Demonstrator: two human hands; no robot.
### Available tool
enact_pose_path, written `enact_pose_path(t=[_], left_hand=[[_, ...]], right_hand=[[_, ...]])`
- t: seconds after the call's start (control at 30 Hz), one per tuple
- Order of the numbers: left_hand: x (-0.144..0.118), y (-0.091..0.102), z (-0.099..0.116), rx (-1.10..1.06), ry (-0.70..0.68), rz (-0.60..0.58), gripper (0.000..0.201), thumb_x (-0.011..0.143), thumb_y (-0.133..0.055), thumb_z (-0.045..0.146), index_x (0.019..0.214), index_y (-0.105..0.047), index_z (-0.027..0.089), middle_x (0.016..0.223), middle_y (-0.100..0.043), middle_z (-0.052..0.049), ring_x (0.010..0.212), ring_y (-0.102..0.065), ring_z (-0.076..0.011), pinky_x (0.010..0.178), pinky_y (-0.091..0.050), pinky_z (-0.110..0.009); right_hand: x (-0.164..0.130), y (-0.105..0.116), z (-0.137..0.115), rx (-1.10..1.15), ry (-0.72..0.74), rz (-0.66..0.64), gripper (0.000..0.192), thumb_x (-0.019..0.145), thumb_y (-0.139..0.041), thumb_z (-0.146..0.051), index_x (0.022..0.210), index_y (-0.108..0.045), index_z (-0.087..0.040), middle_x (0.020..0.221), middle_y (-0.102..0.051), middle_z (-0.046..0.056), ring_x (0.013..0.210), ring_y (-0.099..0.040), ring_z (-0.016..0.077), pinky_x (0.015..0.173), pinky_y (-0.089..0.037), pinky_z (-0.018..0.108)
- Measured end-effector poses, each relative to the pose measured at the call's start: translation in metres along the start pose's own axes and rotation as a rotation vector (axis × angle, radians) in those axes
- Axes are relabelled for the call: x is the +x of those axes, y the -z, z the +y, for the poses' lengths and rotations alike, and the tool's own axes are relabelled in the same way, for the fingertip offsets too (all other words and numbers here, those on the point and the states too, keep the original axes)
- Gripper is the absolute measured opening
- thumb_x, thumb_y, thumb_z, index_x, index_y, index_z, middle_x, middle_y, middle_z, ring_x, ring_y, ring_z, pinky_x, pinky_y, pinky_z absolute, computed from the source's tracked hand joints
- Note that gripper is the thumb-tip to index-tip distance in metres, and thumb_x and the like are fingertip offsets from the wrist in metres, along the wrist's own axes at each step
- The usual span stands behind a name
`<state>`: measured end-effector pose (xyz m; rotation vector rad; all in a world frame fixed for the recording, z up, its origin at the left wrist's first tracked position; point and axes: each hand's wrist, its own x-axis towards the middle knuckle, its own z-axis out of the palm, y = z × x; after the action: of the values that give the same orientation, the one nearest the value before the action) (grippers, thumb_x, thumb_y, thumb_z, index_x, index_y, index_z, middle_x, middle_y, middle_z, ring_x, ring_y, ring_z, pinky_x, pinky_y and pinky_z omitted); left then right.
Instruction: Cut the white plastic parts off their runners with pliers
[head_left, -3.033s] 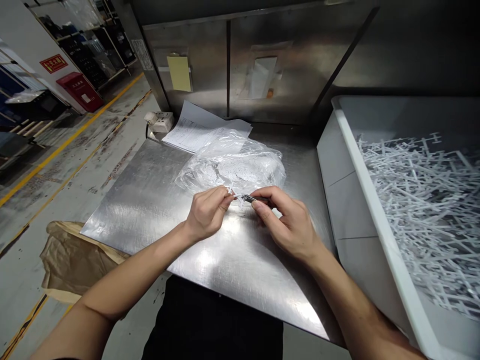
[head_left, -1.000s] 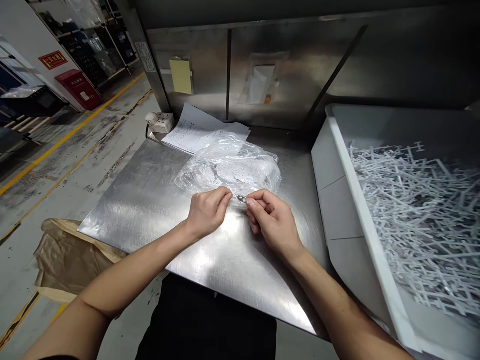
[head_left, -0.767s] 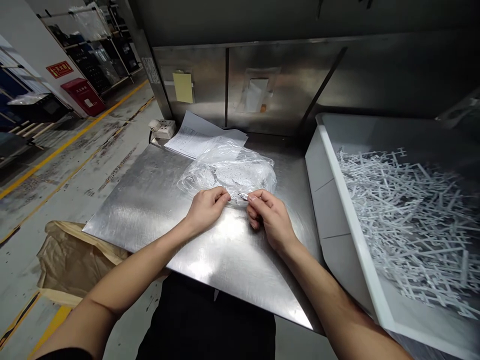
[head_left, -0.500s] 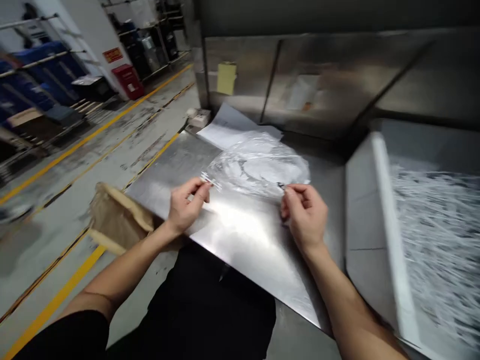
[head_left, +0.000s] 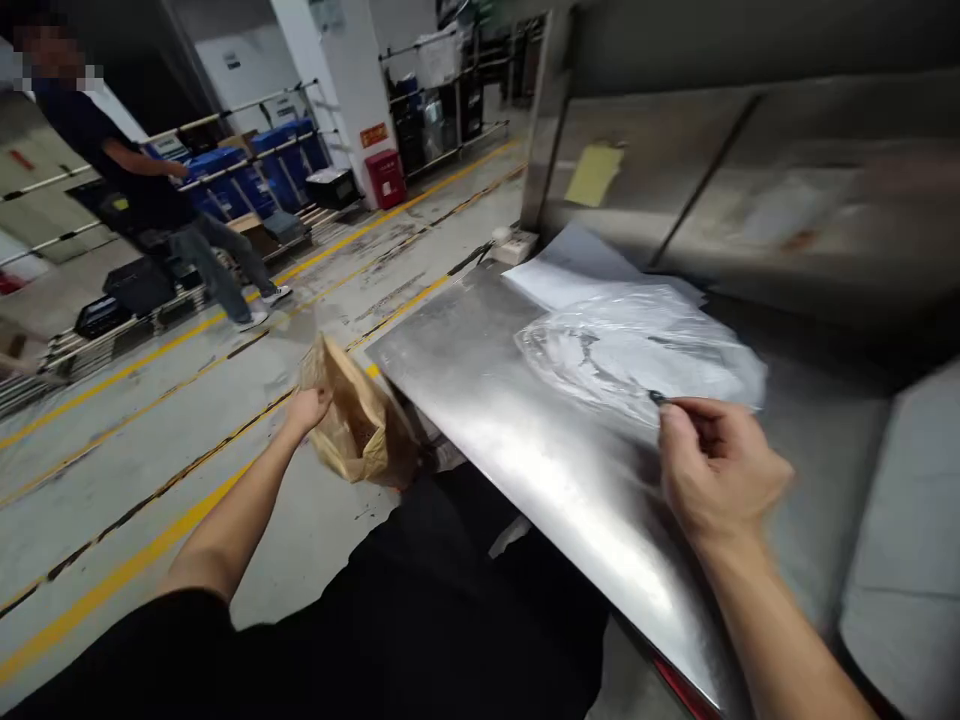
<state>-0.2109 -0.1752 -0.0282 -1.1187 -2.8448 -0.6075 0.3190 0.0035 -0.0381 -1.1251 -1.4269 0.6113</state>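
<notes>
My left hand (head_left: 309, 408) is out to the left at the rim of a brown lined bag (head_left: 375, 440) that stands beside the table. Its fingers are curled closed; what they hold, if anything, is hidden. Over the steel table (head_left: 480, 370), my right hand (head_left: 720, 460) pinches a small dark object (head_left: 657, 397) between thumb and forefinger; its kind is too small to make out. Just beyond that hand lies a clear plastic bag (head_left: 645, 350), partly on top of white paper sheets (head_left: 577, 265).
A metal panel with a yellow note (head_left: 595, 174) rises behind the table. At the right edge stands a grey bin wall (head_left: 907, 510). Across the yellow-lined floor, a person (head_left: 142, 170) walks near racks with blue bins (head_left: 289, 160). A red box (head_left: 386, 178) stands by a pillar.
My left hand has moved left from over the table to the brown bag, and the white pieces it held no longer show. My right hand keeps its pinch. The view has swung left.
</notes>
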Motion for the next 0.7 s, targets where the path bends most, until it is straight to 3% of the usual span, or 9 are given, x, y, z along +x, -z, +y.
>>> enact_pose_path(t=[0.07, 0.13, 0.2, 0.27, 0.33, 0.4, 0.47, 0.57, 0.7], left_hand=[[0.006, 0.013, 0.030, -0.042, -0.147, 0.053, 0.031, 0.099, -0.074, 0.047, 0.102, -0.077, 0.017, 0.097, -0.081, -0.007, 0.093, -0.076, -0.0272, 0.087, -0.065, -0.043], [0.015, 0.029, 0.077, -0.129, -0.348, 0.140, 0.030, 0.096, -0.065, 0.051, 0.100, -0.078, 0.024, 0.095, -0.083, -0.004, 0.095, -0.076, -0.0322, 0.089, -0.064, -0.050], [0.020, 0.045, 0.144, -0.260, -0.610, 0.251, 0.034, 0.095, -0.059, 0.054, 0.118, -0.079, 0.038, 0.118, -0.084, 0.003, 0.112, -0.076, -0.0367, 0.106, -0.059, -0.061], [0.004, 0.060, 0.230, -0.367, -1.005, 0.355, 0.050, 0.098, -0.060, 0.048, 0.146, -0.064, 0.060, 0.150, -0.070, 0.019, 0.136, -0.069, -0.0360, 0.123, -0.052, -0.064], [-0.047, 0.074, 0.321, -0.496, -1.446, 0.429, 0.067, 0.097, -0.066, 0.038, 0.155, -0.051, 0.068, 0.156, -0.064, 0.024, 0.131, -0.073, -0.0312, 0.120, -0.057, -0.059], [-0.121, 0.086, 0.406, -0.603, -1.944, 0.414, 0.068, 0.096, -0.072, 0.028, 0.158, -0.058, 0.052, 0.151, -0.073, 0.006, 0.125, -0.076, -0.0321, 0.110, -0.064, -0.053], [-0.197, 0.095, 0.479, -0.592, -2.289, 0.361, 0.050, 0.103, -0.064, 0.020, 0.150, -0.067, 0.036, 0.153, -0.072, -0.005, 0.134, -0.073, -0.0319, 0.110, -0.063, -0.050], [-0.283, 0.100, 0.558, -0.484, -2.514, 0.307, 0.045, 0.108, -0.053, 0.009, 0.146, -0.064, 0.032, 0.159, -0.065, -0.004, 0.151, -0.060, -0.0273, 0.121, -0.053, -0.052], [-0.335, 0.095, 0.610, -0.296, -2.565, 0.480, 0.032, 0.108, -0.046, 0.003, 0.119, -0.073, 0.018, 0.133, -0.073, -0.011, 0.138, -0.064, -0.0304, 0.116, -0.051, -0.055]], right_hand=[[-0.003, -0.001, -0.009, -0.063, 0.049, 0.035, 0.024, 0.092, -0.073, -0.047, 0.098, -0.074, -0.023, 0.084, -0.073, 0.007, 0.073, -0.063, 0.0244, 0.072, -0.044, 0.038], [-0.009, -0.004, -0.018, -0.084, 0.085, -0.032, 0.026, 0.099, -0.060, -0.044, 0.097, -0.073, -0.021, 0.085, -0.076, 0.007, 0.073, -0.065, 0.0221, 0.072, -0.047, 0.034], [-0.010, -0.010, -0.022, -0.132, 0.105, -0.047, 0.023, 0.100, -0.062, -0.041, 0.095, -0.074, -0.022, 0.082, -0.077, 0.004, 0.070, -0.067, 0.0193, 0.070, -0.048, 0.030], [-0.004, -0.016, -0.020, -0.173, 0.114, -0.049, 0.019, 0.100, -0.067, -0.040, 0.098, -0.076, -0.023, 0.080, -0.078, 0.001, 0.073, -0.070, 0.0176, 0.071, -0.049, 0.026], [0.002, -0.017, -0.016, -0.198, 0.119, -0.045, 0.017, 0.101, -0.069, -0.039, 0.102, -0.077, -0.024, 0.076, -0.075, -0.001, 0.074, -0.071, 0.0169, 0.074, -0.049, 0.025], [0.002, -0.017, -0.014, -0.214, 0.122, -0.041, 0.015, 0.101, -0.070, -0.037, 0.100, -0.077, -0.023, 0.074, -0.074, -0.001, 0.074, -0.070, 0.0179, 0.074, -0.048, 0.026], [0.001, -0.016, -0.013, -0.225, 0.125, -0.039, 0.014, 0.100, -0.070, -0.035, 0.096, -0.075, -0.022, 0.075, -0.074, 0.001, 0.075, -0.070, 0.0196, 0.074, -0.046, 0.027], [0.002, -0.014, -0.013, -0.237, 0.132, -0.035, 0.013, 0.100, -0.069, -0.033, 0.093, -0.073, -0.022, 0.074, -0.074, 0.001, 0.073, -0.069, 0.0203, 0.072, -0.044, 0.028], [0.003, -0.013, -0.014, -0.233, 0.147, -0.019, 0.011, 0.101, -0.070, -0.033, 0.097, -0.074, -0.023, 0.074, -0.073, -0.001, 0.072, -0.069, 0.0191, 0.073, -0.044, 0.027]])
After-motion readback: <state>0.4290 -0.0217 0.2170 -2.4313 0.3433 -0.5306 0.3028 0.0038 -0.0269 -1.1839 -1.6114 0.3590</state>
